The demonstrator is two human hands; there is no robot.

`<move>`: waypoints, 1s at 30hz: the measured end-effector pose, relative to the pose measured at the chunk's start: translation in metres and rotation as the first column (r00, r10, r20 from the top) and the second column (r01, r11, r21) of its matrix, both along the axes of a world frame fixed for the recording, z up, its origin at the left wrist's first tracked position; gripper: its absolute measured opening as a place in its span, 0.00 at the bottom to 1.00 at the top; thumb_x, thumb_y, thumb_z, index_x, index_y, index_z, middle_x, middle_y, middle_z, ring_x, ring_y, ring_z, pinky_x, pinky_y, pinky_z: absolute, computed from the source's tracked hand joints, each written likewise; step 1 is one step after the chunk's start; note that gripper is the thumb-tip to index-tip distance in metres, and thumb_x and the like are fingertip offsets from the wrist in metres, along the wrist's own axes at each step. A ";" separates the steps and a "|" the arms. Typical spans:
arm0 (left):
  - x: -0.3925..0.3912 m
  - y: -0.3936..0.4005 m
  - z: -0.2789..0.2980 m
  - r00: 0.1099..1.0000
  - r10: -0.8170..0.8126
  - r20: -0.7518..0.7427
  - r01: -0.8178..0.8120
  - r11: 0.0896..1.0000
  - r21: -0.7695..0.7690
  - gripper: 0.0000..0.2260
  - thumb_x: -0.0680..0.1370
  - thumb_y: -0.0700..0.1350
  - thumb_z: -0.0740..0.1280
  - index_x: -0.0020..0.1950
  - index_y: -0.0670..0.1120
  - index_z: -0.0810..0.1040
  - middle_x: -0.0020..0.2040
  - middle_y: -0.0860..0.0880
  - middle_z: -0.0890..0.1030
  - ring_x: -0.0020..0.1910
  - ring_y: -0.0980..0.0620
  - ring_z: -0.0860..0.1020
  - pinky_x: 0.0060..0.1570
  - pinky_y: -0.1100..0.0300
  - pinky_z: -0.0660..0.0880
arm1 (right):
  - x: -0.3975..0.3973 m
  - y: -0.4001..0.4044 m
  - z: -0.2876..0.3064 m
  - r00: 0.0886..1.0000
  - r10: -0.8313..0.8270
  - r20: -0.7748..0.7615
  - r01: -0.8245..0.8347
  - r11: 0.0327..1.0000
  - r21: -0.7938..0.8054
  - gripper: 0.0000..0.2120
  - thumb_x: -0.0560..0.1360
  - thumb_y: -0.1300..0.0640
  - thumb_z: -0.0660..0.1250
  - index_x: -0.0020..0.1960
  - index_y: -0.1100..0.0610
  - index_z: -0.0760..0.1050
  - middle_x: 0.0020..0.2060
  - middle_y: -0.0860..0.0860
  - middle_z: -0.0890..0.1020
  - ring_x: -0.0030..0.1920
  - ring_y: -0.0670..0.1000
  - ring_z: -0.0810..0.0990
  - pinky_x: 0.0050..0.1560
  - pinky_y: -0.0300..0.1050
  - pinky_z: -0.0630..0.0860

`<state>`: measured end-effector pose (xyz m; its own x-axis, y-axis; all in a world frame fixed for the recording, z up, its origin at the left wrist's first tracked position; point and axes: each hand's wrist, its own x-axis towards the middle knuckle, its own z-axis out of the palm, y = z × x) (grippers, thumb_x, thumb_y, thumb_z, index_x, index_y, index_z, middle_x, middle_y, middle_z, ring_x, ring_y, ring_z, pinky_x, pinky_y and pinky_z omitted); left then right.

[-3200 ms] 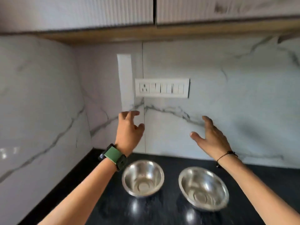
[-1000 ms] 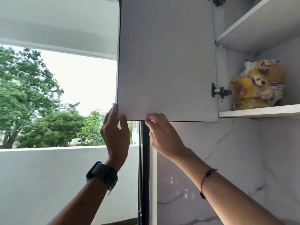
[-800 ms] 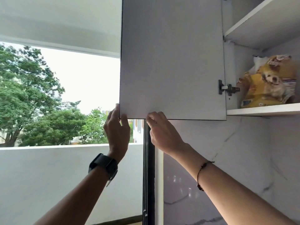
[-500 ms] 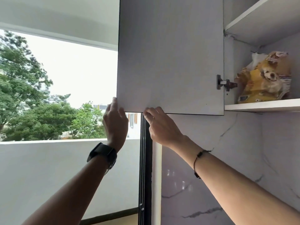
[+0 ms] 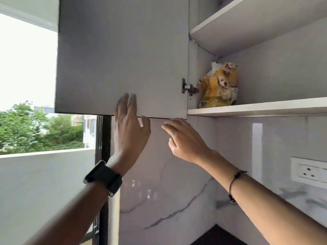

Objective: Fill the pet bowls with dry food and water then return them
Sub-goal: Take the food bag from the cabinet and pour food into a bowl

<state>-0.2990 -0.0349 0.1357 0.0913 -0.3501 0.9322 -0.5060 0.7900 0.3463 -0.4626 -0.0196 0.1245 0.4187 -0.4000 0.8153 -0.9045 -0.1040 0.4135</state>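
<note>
- Fingers (image 5: 131,103) of left hand (image 5: 130,131) found straight and released, lying flat against lower face of cabinet door (image 5: 122,55); earlier hooked over its bottom edge.
- Right hand (image 5: 185,140) found loose, grasping nothing, just under door's lower corner; likewise off the edge it gripped half a second before.
- Door standing swung wide on hinge (image 5: 189,88).
- Dog food bag (image 5: 219,85) noted upright at left end of lower shelf (image 5: 265,107), well apart from both hands.
- Judged: access step done, bag retrieval next.
- Bowls out of view; wall socket (image 5: 309,172) at right.
</note>
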 end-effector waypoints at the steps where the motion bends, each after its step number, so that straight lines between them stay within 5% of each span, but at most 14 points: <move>1: -0.017 0.004 0.000 0.998 -0.057 0.021 0.056 0.998 0.031 0.25 0.76 0.41 0.60 0.73 0.40 0.63 0.75 0.41 0.62 0.75 0.44 0.59 0.70 0.56 0.57 | -0.015 0.011 -0.001 0.998 -0.054 -0.010 0.054 0.999 0.004 0.18 0.60 0.66 0.70 0.51 0.64 0.80 0.47 0.57 0.83 0.47 0.58 0.81 0.52 0.47 0.79; 9: -0.152 0.070 0.001 0.832 -0.545 0.105 0.508 0.823 0.253 0.25 0.77 0.40 0.61 0.74 0.46 0.62 0.72 0.44 0.68 0.67 0.45 0.70 0.64 0.57 0.66 | -0.124 0.139 0.024 0.851 -0.523 -0.041 0.513 0.847 -0.138 0.15 0.60 0.63 0.73 0.46 0.67 0.81 0.43 0.61 0.83 0.47 0.61 0.80 0.51 0.52 0.80; 12: -0.198 0.103 -0.003 0.718 -0.691 0.078 0.645 0.704 0.297 0.24 0.77 0.40 0.63 0.73 0.45 0.64 0.69 0.43 0.72 0.63 0.42 0.73 0.62 0.56 0.69 | -0.148 0.191 0.044 0.701 -0.706 -0.100 0.680 0.704 -0.205 0.08 0.62 0.62 0.66 0.38 0.65 0.81 0.36 0.60 0.82 0.42 0.61 0.80 0.47 0.49 0.79; 16: -0.244 0.147 -0.007 0.526 -0.849 0.042 0.797 0.510 0.324 0.23 0.77 0.38 0.63 0.72 0.43 0.66 0.70 0.45 0.71 0.68 0.48 0.71 0.64 0.62 0.65 | -0.158 0.239 0.065 0.490 -0.838 -0.240 0.811 0.539 -0.227 0.06 0.55 0.64 0.72 0.31 0.64 0.79 0.28 0.58 0.79 0.36 0.60 0.79 0.50 0.51 0.79; 20: -0.274 0.182 -0.013 0.285 -0.956 -0.069 0.885 0.235 0.401 0.22 0.75 0.36 0.64 0.69 0.42 0.69 0.67 0.45 0.75 0.65 0.48 0.74 0.59 0.63 0.69 | -0.157 0.258 0.078 0.356 -0.831 -0.427 0.838 0.487 -0.247 0.05 0.57 0.61 0.69 0.30 0.63 0.79 0.26 0.58 0.80 0.36 0.59 0.80 0.56 0.54 0.78; 23: -0.287 0.199 -0.015 0.073 -0.966 -0.247 0.891 -0.048 0.451 0.18 0.75 0.36 0.65 0.64 0.41 0.73 0.60 0.44 0.78 0.60 0.45 0.76 0.51 0.59 0.73 | -0.162 0.257 0.083 0.251 -0.810 -0.530 0.863 0.435 -0.256 0.16 0.64 0.59 0.54 0.32 0.59 0.80 0.27 0.54 0.80 0.36 0.56 0.79 0.58 0.52 0.77; 27: -0.295 0.220 -0.011 -0.246 -0.808 -0.536 0.773 -0.497 0.395 0.17 0.76 0.36 0.66 0.64 0.40 0.72 0.54 0.46 0.79 0.55 0.51 0.76 0.57 0.61 0.72 | -0.162 0.263 0.096 0.161 -0.749 -0.642 0.864 0.421 -0.275 0.18 0.69 0.56 0.51 0.32 0.57 0.79 0.26 0.52 0.79 0.33 0.55 0.79 0.61 0.56 0.75; 30: -0.298 0.233 -0.006 -0.407 -0.646 -0.646 0.677 -0.688 0.261 0.09 0.76 0.34 0.65 0.56 0.39 0.76 0.48 0.45 0.79 0.52 0.49 0.75 0.56 0.61 0.73 | -0.152 0.265 0.103 0.108 -0.711 -0.695 0.891 0.379 -0.249 0.19 0.70 0.55 0.50 0.32 0.57 0.77 0.25 0.53 0.79 0.33 0.55 0.79 0.62 0.57 0.73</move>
<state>-0.5968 0.1985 0.1300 -0.8458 -0.1264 0.5183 0.5285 -0.3315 0.7815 -0.6144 0.2454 0.2280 0.0480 -0.9321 0.3590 -0.0083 0.3590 0.9333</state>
